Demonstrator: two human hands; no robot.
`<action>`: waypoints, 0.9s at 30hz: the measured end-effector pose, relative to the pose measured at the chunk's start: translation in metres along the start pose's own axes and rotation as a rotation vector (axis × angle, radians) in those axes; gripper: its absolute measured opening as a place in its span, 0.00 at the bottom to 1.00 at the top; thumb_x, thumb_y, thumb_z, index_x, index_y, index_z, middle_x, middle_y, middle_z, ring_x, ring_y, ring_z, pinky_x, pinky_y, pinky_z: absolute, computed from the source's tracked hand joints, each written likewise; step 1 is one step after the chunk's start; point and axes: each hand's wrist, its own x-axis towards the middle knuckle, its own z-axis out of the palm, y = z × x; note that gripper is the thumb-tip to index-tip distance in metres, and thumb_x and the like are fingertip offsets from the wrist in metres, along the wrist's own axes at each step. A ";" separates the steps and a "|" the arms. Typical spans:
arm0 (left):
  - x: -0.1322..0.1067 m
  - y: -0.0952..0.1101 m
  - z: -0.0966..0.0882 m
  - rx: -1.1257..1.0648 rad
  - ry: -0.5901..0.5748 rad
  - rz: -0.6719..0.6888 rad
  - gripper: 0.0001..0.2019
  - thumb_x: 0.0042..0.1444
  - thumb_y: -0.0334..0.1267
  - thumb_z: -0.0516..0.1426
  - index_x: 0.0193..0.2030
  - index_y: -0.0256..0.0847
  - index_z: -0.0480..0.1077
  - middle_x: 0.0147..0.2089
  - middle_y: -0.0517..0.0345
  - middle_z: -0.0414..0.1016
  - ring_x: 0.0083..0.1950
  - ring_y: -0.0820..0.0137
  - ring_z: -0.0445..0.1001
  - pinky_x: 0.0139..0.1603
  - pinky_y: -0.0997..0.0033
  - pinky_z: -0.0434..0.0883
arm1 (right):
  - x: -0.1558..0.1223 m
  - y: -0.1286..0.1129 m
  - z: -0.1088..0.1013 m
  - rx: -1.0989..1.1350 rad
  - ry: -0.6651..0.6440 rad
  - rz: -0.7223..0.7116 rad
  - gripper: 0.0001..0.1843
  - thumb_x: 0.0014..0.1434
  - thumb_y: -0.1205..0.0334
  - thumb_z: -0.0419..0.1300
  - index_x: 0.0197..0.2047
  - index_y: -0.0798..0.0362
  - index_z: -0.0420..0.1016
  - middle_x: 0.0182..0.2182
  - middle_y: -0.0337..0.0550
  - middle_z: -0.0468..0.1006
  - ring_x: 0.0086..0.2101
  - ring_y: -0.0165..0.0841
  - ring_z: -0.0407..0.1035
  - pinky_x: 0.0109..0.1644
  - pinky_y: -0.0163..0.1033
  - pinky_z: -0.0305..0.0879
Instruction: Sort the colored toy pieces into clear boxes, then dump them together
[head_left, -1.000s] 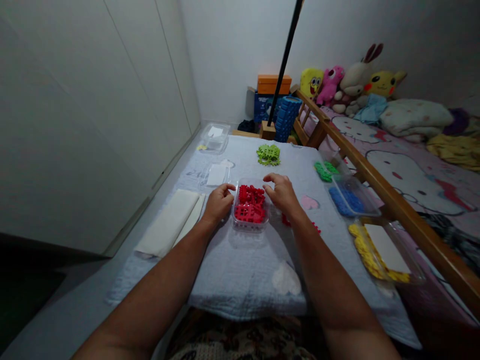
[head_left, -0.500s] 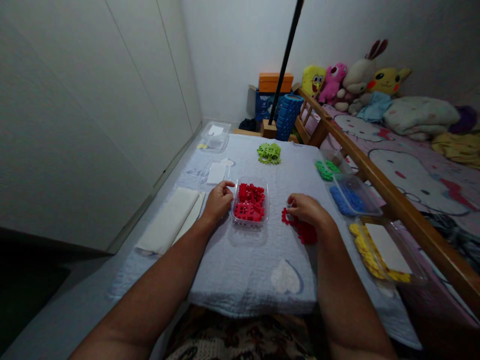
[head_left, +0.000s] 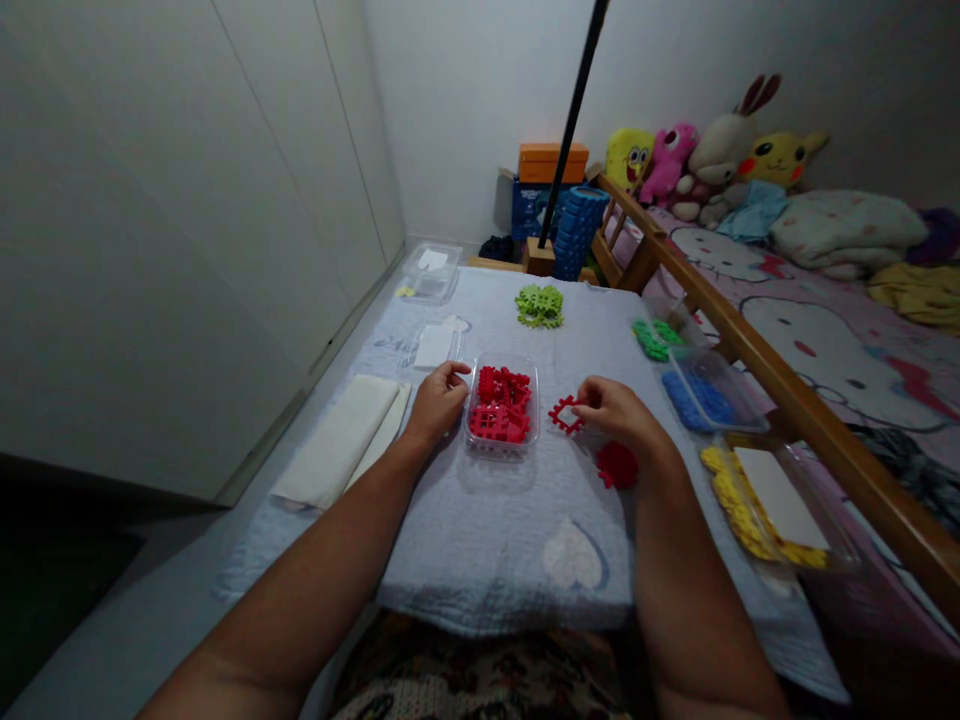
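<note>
A clear plastic tub (head_left: 501,448) full of red interlocking pieces (head_left: 499,403) sits in the middle of the pale blue quilted table (head_left: 480,540). My left hand (head_left: 437,400) rests against the tub's left rim, fingers curled on it. My right hand (head_left: 616,412) pinches one red square piece (head_left: 564,413), lifted a little above the cloth just right of the tub. More loose red pieces (head_left: 616,464) lie on the cloth under my right wrist.
Light green pieces (head_left: 538,305) lie at the table's far end. Along the right edge stand tubs of green (head_left: 654,338), blue (head_left: 694,397) and yellow pieces (head_left: 750,510) beside a wooden bed rail (head_left: 780,385). Empty clear tubs (head_left: 431,272) and a folded white cloth (head_left: 341,440) lie left. A black pole (head_left: 570,120) stands behind.
My right hand went from over the tub to the loose red pieces on its right, took one, and now lifts it toward the tub. My left hand stayed on the rim.
</note>
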 end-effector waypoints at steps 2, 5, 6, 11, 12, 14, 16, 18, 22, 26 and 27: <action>-0.001 0.001 0.000 0.006 0.002 -0.005 0.15 0.48 0.35 0.56 0.44 0.40 0.74 0.30 0.62 0.71 0.28 0.71 0.66 0.29 0.71 0.62 | 0.001 -0.004 0.003 0.160 0.067 -0.065 0.08 0.51 0.60 0.66 0.29 0.49 0.70 0.24 0.34 0.71 0.26 0.31 0.64 0.31 0.36 0.58; -0.001 0.003 0.000 0.013 0.001 -0.011 0.15 0.48 0.34 0.56 0.44 0.40 0.74 0.29 0.62 0.70 0.28 0.70 0.67 0.29 0.71 0.62 | 0.002 -0.016 0.012 0.377 0.183 -0.157 0.11 0.51 0.54 0.66 0.31 0.49 0.70 0.25 0.35 0.72 0.27 0.31 0.65 0.33 0.37 0.61; -0.002 0.003 -0.001 0.013 0.000 -0.013 0.16 0.48 0.34 0.55 0.44 0.40 0.74 0.29 0.62 0.70 0.28 0.70 0.66 0.29 0.72 0.62 | 0.002 -0.021 0.017 0.424 0.208 -0.179 0.12 0.52 0.52 0.67 0.32 0.49 0.71 0.26 0.35 0.73 0.28 0.31 0.66 0.33 0.37 0.62; -0.002 0.004 -0.001 0.009 -0.008 -0.003 0.16 0.46 0.33 0.54 0.44 0.40 0.74 0.27 0.64 0.67 0.26 0.71 0.64 0.28 0.72 0.60 | -0.001 -0.044 0.039 0.413 0.157 -0.246 0.09 0.56 0.54 0.64 0.36 0.50 0.75 0.30 0.38 0.77 0.32 0.33 0.69 0.39 0.38 0.66; -0.002 0.003 -0.001 0.006 -0.007 -0.004 0.17 0.46 0.33 0.54 0.43 0.40 0.75 0.26 0.64 0.67 0.25 0.71 0.63 0.28 0.72 0.60 | -0.001 -0.047 0.042 0.387 0.135 -0.256 0.08 0.57 0.55 0.64 0.36 0.50 0.75 0.31 0.38 0.78 0.33 0.33 0.70 0.41 0.39 0.67; -0.002 0.003 -0.001 -0.005 -0.010 -0.015 0.17 0.44 0.34 0.54 0.42 0.40 0.75 0.25 0.65 0.66 0.25 0.71 0.63 0.28 0.72 0.59 | -0.002 -0.051 0.047 0.328 0.103 -0.280 0.04 0.57 0.59 0.63 0.36 0.50 0.76 0.32 0.39 0.79 0.35 0.34 0.71 0.44 0.40 0.67; -0.003 0.003 -0.001 -0.012 -0.015 -0.027 0.16 0.44 0.34 0.54 0.41 0.41 0.75 0.24 0.65 0.66 0.24 0.71 0.63 0.27 0.72 0.59 | -0.001 -0.053 0.050 0.250 0.097 -0.313 0.02 0.57 0.63 0.63 0.35 0.50 0.76 0.34 0.40 0.81 0.38 0.35 0.72 0.48 0.42 0.67; -0.003 0.003 0.000 -0.007 -0.024 -0.032 0.16 0.43 0.35 0.54 0.40 0.41 0.75 0.24 0.65 0.66 0.24 0.71 0.63 0.27 0.72 0.59 | -0.001 -0.054 0.052 0.161 0.109 -0.355 0.02 0.58 0.66 0.63 0.35 0.49 0.77 0.36 0.42 0.81 0.41 0.37 0.72 0.52 0.44 0.66; -0.004 0.002 -0.001 0.008 -0.027 -0.024 0.15 0.44 0.35 0.54 0.39 0.41 0.75 0.24 0.65 0.66 0.24 0.70 0.63 0.27 0.71 0.59 | 0.001 -0.052 0.055 0.019 0.129 -0.394 0.05 0.59 0.68 0.64 0.36 0.49 0.80 0.39 0.44 0.80 0.45 0.40 0.71 0.57 0.47 0.63; -0.003 0.001 0.000 0.010 -0.030 -0.019 0.15 0.44 0.35 0.54 0.39 0.42 0.74 0.23 0.65 0.65 0.24 0.70 0.62 0.27 0.71 0.59 | 0.003 -0.048 0.062 -0.038 0.130 -0.361 0.06 0.61 0.67 0.64 0.39 0.49 0.82 0.41 0.46 0.79 0.47 0.42 0.69 0.58 0.48 0.62; -0.004 0.001 0.000 0.007 -0.032 -0.019 0.15 0.44 0.35 0.54 0.40 0.42 0.74 0.24 0.65 0.65 0.24 0.70 0.62 0.27 0.71 0.59 | 0.003 -0.047 0.063 -0.043 0.135 -0.358 0.06 0.61 0.67 0.64 0.40 0.49 0.82 0.42 0.46 0.79 0.48 0.42 0.69 0.58 0.48 0.62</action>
